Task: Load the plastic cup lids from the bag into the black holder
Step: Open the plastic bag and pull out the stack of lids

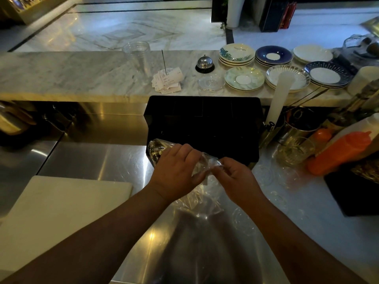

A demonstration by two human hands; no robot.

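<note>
Fingertips of the right hand (235, 180) pinch a bunched fold of the clear plastic bag (202, 193), thumb and forefinger pressed together on the film. Just beside it, the left hand (176, 169) curls over the same bag, fingers closed around its upper part; whether they hold a lid inside cannot be told. Both hands meet above the steel counter (98, 160), right at the near edge of the black holder (203, 124), whose dark compartments sit too dim to read. One end of the bag pokes out past the left hand against the holder's left corner, the rest trailing down between the forearms. Loose clear lids (244, 220) lie on the counter to the right, near an orange squeeze bottle (340, 152). A white cutting board (61, 206) lies left.
</note>
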